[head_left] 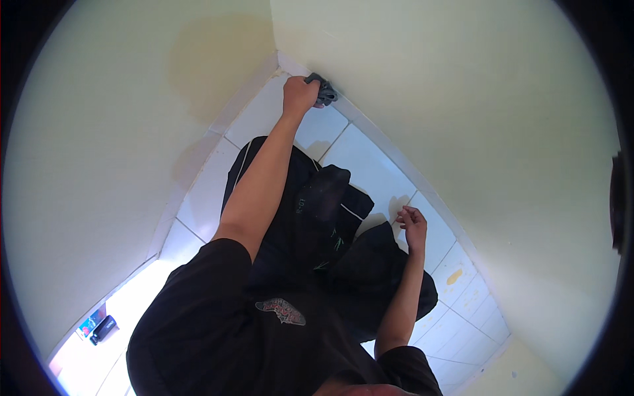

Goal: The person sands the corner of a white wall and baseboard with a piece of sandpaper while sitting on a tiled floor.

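Note:
My left hand [300, 96] is closed around a bunched dark grey cloth [325, 92]. It presses the cloth low against the baseboard [350, 109], close to the far corner where two walls meet. The left arm is stretched out forward over my dark-clad legs. My right hand [413, 228] hovers to the right of my knee, over or near the white tiled floor [370, 155]. Its fingers are loosely bent and apart, with nothing seen in them.
Pale walls [456, 79] close in on both sides. A yellowish-brown stain [454, 277] marks the floor tiles at right. On the left wall spreads a tan patch [218, 59]. A small black object [103, 329] lies in the bright area at lower left.

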A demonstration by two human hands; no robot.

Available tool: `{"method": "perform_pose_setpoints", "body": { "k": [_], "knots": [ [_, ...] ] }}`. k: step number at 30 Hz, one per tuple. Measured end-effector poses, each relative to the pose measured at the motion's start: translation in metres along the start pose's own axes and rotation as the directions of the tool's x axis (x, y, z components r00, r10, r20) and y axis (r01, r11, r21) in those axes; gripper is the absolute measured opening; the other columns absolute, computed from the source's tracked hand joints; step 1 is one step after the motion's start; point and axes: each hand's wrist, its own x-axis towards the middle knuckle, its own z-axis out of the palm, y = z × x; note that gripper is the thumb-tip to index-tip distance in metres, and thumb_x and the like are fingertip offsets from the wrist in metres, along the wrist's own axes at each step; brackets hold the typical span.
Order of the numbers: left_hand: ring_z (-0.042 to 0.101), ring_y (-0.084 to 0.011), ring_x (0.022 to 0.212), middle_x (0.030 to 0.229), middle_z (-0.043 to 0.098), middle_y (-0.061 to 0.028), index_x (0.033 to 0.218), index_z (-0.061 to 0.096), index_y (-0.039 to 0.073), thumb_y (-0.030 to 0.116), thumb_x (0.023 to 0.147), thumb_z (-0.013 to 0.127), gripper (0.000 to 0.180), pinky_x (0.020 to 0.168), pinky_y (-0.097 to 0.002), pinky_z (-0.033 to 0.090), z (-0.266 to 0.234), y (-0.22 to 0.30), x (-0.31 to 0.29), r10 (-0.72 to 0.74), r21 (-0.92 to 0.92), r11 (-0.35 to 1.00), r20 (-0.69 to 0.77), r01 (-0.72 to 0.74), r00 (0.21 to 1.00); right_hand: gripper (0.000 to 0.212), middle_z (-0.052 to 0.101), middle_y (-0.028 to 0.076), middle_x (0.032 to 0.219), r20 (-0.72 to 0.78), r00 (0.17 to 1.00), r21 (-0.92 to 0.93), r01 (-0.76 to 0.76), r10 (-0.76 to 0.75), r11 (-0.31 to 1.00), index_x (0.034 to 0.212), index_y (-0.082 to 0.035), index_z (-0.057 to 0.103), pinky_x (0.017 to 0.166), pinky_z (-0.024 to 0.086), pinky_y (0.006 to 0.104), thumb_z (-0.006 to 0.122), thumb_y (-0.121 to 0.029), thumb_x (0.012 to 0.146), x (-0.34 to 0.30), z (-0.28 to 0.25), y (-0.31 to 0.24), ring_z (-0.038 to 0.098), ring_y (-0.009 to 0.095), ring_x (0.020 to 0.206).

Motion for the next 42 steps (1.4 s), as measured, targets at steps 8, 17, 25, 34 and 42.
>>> {"method": "perform_pose_setpoints", "body": {
  "k": [8, 17, 25, 34, 42],
  "knots": [
    [0.068, -0.0320, 0.052, 0.068, 0.065, -0.0269, 0.074, 0.061, -0.017, 0.013, 0.079, 0.055, 0.032, 0.055, -0.0344, 0.057, 0.004, -0.022, 0.015, -0.009, 0.103, 0.994, -0.133, 0.022, 0.991, 0.025, 0.069, 0.005, 0.091, 0.028, 1.000, -0.016, 0.003, -0.002, 1.000, 0.110, -0.002, 0.063, 0.066, 0.048, 0.0266, 0.062, -0.017, 0.090, 0.001, 0.003, -0.002, 0.064, 0.013, 0.077],
    [0.068, -0.0306, 0.056, 0.065, 0.066, -0.0229, 0.069, 0.064, -0.011, 0.018, 0.076, 0.057, 0.031, 0.063, -0.0378, 0.056, -0.002, -0.023, 0.018, -0.037, 0.034, 0.998, -0.303, 0.050, 0.952, 0.025, 0.069, 0.006, 0.091, 0.070, 0.997, -0.015, 0.043, -0.042, 0.999, 0.110, -0.003, 0.063, 0.066, 0.048, 0.0271, 0.063, -0.018, 0.090, 0.002, 0.005, -0.004, 0.065, 0.013, 0.078],
    [0.066, -0.0227, 0.053, 0.063, 0.065, -0.0173, 0.087, 0.068, -0.005, 0.018, 0.081, 0.063, 0.024, 0.053, -0.0343, 0.052, 0.042, 0.043, -0.091, 0.242, 0.141, 0.947, 0.280, -0.290, 0.929, 0.024, 0.067, 0.006, 0.093, 0.033, 0.999, 0.014, 0.034, -0.035, 0.999, 0.111, -0.003, 0.063, 0.070, 0.048, 0.0270, 0.063, -0.016, 0.090, -0.006, 0.005, -0.015, 0.064, 0.015, 0.079],
    [0.064, -0.0192, 0.085, 0.098, 0.067, -0.0184, 0.118, 0.054, -0.004, 0.021, 0.080, 0.073, 0.048, 0.074, -0.0325, 0.051, 0.076, 0.016, -0.121, 0.085, 0.023, 0.965, 0.915, -0.261, 0.395, 0.051, 0.060, 0.010, 0.119, 0.279, 0.945, 0.284, 0.087, -0.169, 0.955, 0.131, -0.004, 0.050, 0.083, 0.046, 0.0318, 0.058, -0.037, 0.094, -0.027, 0.022, -0.058, 0.060, 0.018, 0.101],
    [0.066, -0.0298, 0.092, 0.096, 0.065, -0.0243, 0.114, 0.051, -0.004, 0.023, 0.086, 0.064, 0.041, 0.080, -0.0366, 0.050, 0.099, 0.065, -0.220, -0.075, 0.254, 0.938, 0.815, -0.238, 0.575, 0.053, 0.057, 0.006, 0.120, 0.067, 0.987, 0.828, 0.025, -0.143, 0.560, 0.132, -0.009, 0.045, 0.089, 0.046, 0.0426, 0.060, -0.042, 0.093, -0.051, 0.063, -0.073, 0.058, 0.020, 0.105]
  ]
}}
